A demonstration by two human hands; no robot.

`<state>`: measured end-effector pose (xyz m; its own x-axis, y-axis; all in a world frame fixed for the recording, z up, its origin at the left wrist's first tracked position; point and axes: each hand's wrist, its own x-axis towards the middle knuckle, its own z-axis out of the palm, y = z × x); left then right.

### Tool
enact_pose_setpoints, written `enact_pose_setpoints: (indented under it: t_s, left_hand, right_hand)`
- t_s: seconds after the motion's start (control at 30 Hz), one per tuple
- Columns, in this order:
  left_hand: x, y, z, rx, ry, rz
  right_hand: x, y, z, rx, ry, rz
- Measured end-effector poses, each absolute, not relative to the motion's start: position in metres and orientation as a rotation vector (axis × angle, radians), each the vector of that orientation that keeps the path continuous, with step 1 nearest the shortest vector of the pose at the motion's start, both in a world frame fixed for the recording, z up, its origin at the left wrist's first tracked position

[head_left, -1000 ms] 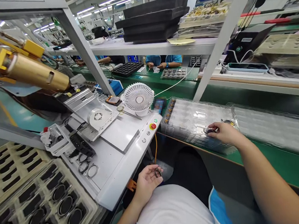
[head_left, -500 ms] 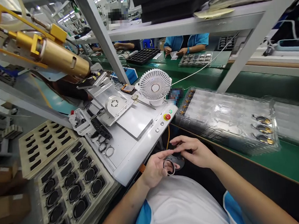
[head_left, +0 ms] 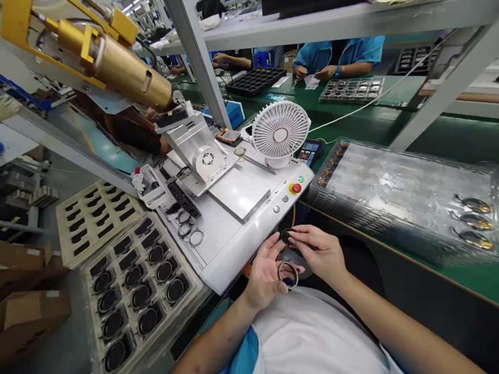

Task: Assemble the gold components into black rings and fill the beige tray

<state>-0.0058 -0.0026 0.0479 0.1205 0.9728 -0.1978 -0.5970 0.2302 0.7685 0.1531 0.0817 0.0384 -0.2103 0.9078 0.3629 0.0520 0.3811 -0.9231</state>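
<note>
My left hand is closed around a round metal ring, held upright between the thumb and lower fingers in front of my body. Just above it, my right hand pinches a small black disc. The left fingertips are close beside that disc; whether they touch it I cannot tell. Several loose rings lie on the white machine bench to the left. A tray at the lower left carries several dark round parts in its pockets.
A white fan and a red stop button are on the bench. To its left hangs a gold cylinder machine. Stacked clear trays with round parts stand on the green line at right. A co-worker's hands work across the line.
My right hand has closed in on the black disc, now visible between its fingers. The left hand still has the ring, tilted a little. The whole view has shifted rightward in the picture.
</note>
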Motion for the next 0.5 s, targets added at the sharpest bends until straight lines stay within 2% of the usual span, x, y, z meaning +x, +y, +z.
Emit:
enact_pose_setpoints:
  t_s: [0.5]
  left_hand:
    - [-0.029, 0.003, 0.039, 0.581, 0.843, 1.179]
  right_hand:
    - [0.164, 0.109, 0.061, -0.581, -2.166, 0.958]
